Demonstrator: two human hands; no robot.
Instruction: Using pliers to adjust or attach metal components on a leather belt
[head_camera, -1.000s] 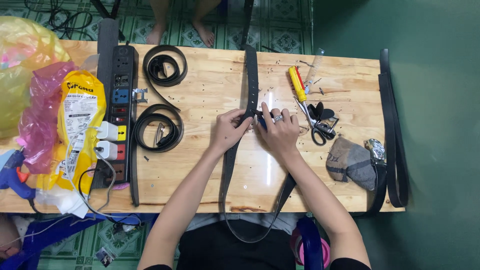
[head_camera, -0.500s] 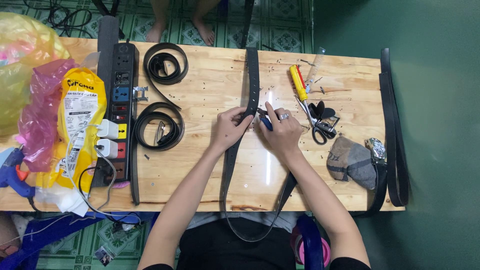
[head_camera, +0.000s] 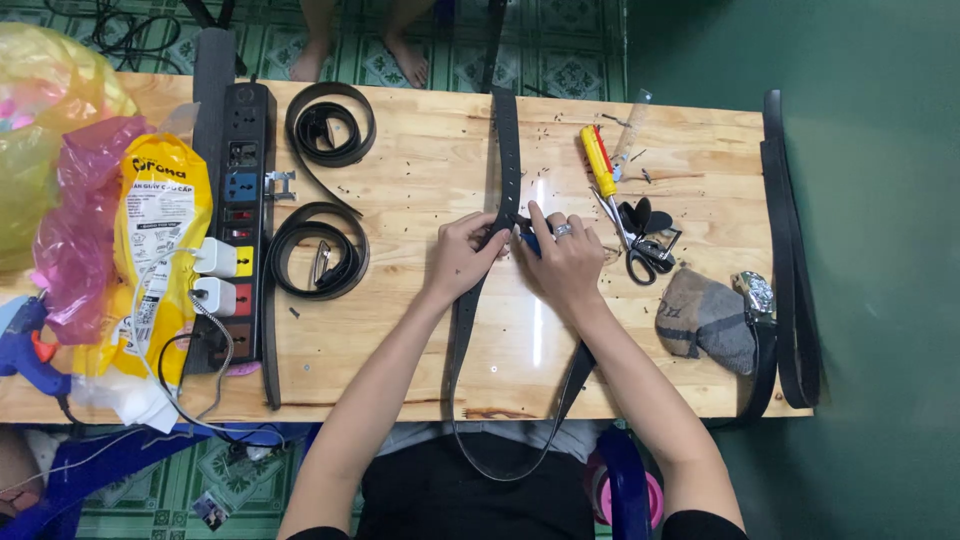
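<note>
Black belt (head_camera: 505, 150) runs near-vertical down the centre of the wooden table (head_camera: 420, 330), upper end past the far edge, lower end looping off the near edge toward the person's lap. Long axis top-to-bottom in frame, tilted slightly left as it comes down.

Left hand (head_camera: 462, 258) comes in from the left side of the strap, fingers curled and pinching it mid-length. Right hand (head_camera: 566, 262) sits just right of the strap, fingers closed round a small blue tool (head_camera: 530, 243), tip touching the belt beside the left fingertips. Both hands meet at one spot; neither clearly nearer.

Right of the hands: yellow-handled screwdriver (head_camera: 598, 160), scissors (head_camera: 640, 250). Left: two coiled belts (head_camera: 320, 250), power strip (head_camera: 240, 210).
</note>
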